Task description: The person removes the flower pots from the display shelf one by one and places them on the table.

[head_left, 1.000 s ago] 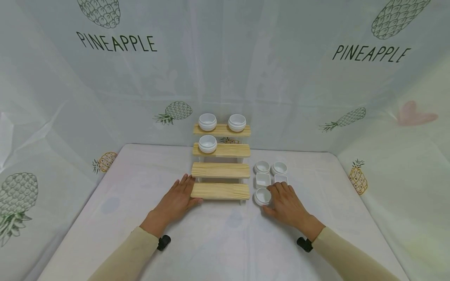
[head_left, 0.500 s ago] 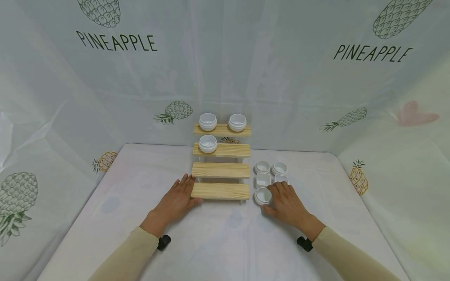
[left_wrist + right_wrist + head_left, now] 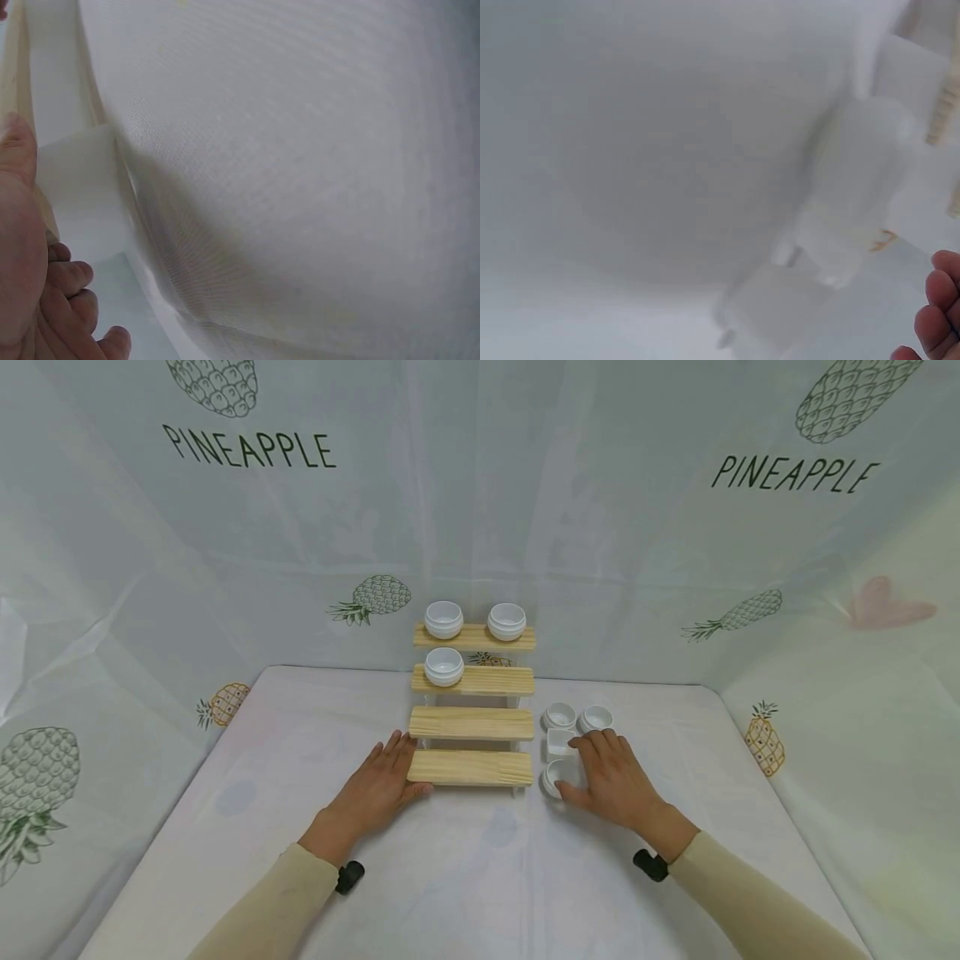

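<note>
A tiered stand with pale wooden shelves [image 3: 471,768] stands mid-table in the head view. My left hand [image 3: 375,793] lies flat at its lower left, fingers straight along its side and thumb at the lowest board's front corner. In the left wrist view that hand's fingers [image 3: 71,281] are beside a white support [image 3: 82,191]. My right hand [image 3: 611,781] is over the small white dishes, fingers spread. Its thumb overlaps a white round bowl [image 3: 553,779], and its index fingertip is at a square dish [image 3: 559,742]. In the right wrist view the fingers [image 3: 939,326] appear apart from the blurred white dishes [image 3: 862,165].
Three white round bowls stand on the stand: two on the top shelf, including the right one [image 3: 506,622], and another bowl [image 3: 444,667] one shelf lower. Two round dishes, one of them at the far right [image 3: 597,718], sit behind the square dish. A pineapple-print sheet [image 3: 637,568] hangs behind.
My right hand has shifted slightly forward and to the left, from beside the near round bowl to over its right part, now covering the right square dish. My left hand has stayed in place.
</note>
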### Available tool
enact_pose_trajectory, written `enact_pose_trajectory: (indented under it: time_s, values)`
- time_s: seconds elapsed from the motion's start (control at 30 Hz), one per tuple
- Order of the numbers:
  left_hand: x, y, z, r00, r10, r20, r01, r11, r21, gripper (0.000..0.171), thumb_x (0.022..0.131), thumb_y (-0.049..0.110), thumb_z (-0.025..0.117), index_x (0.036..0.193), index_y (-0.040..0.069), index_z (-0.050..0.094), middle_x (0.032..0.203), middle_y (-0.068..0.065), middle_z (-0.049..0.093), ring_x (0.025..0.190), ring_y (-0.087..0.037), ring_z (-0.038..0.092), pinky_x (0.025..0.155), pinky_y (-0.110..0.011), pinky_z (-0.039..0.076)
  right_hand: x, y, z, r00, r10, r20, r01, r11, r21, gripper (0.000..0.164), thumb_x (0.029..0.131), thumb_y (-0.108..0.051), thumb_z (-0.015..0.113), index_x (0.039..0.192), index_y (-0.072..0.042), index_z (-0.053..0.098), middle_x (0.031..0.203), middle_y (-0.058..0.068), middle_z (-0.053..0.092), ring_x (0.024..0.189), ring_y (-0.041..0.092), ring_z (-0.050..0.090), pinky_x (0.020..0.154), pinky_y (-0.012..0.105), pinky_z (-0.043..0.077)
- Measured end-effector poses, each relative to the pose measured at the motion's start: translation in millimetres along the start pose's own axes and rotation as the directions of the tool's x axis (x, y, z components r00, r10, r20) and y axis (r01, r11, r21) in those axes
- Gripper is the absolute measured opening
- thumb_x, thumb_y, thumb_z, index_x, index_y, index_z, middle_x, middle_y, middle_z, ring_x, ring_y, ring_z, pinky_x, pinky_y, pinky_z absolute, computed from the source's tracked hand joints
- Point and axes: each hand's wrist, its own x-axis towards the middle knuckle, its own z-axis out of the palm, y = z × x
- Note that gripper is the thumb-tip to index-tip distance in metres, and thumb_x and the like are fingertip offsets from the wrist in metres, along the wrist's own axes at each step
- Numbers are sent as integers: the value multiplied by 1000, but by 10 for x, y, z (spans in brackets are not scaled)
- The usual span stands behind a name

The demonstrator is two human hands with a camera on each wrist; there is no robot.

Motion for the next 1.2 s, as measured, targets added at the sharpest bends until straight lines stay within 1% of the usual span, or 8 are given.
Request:
enact_pose_trajectory:
  time_s: [0.13,0.23,0.43,0.53,0.73,0.93,1.07,1.2]
  values:
    - [4,3,-9,1000,1,5,-1,1000,0,89,106,53,59,161,-11,29,167,-30,34,159,-43,26,128,-60,28,226,-13,-55,999,-12,-29,12,1000,-1,65,86,-48,79,120,5,64,108,18,65,96,36,54,79,44,47]
    - [5,11,-17,1000,-2,10,2,1000,-3,89,106,52,59,161,-12,29,167,-30,33,160,-43,25,128,-60,28,430,-53,-106,999,-16,-43,16,1000,-7,64,88,-47,79,122,5,64,109,18,64,97,36,54,78,44,46]
    - [1,17,-16,1000,-5,9,5,1000,6,90,105,53,59,161,-11,29,167,-30,33,160,-42,25,128,-59,28,866,-158,-180,993,-55,-107,54,998,-15,60,90,-46,79,119,5,65,106,19,65,93,37,55,73,44,46]
    - [0,18,-13,1000,-5,6,5,1000,11,90,105,54,58,161,-11,30,167,-30,33,160,-42,25,128,-59,28,1064,-216,-217,990,-66,-122,65,998,-7,60,92,-47,78,119,6,66,106,19,66,94,38,56,74,44,46]
    - [0,23,-31,1000,0,8,0,1000,26,90,105,53,59,160,-12,30,166,-31,34,159,-43,26,128,-60,29,1400,-360,-274,995,-48,-82,45,999,-26,64,93,-51,78,124,4,65,109,18,65,96,37,54,75,44,43]
    - [2,13,-33,1000,-14,28,14,1000,13,90,106,54,57,162,-10,28,168,-29,31,160,-42,24,128,-60,27,1669,-512,-241,1000,-22,-18,21,998,-62,65,94,-57,75,121,1,63,108,16,60,93,35,50,75,44,43]
    - [7,14,-36,999,-24,48,24,1000,-2,91,107,56,54,163,-9,26,169,-28,29,161,-41,21,129,-59,25,1817,-618,-208,999,13,33,-12,999,-33,68,95,-60,73,123,1,62,116,16,59,104,35,51,82,47,47]
    - [9,12,-32,999,-24,48,24,1000,-4,90,107,55,54,162,-10,27,169,-29,30,161,-42,21,129,-60,26,1929,-710,-182,998,36,44,-36,999,-16,72,94,-63,72,129,0,62,120,15,60,111,35,53,90,48,48]
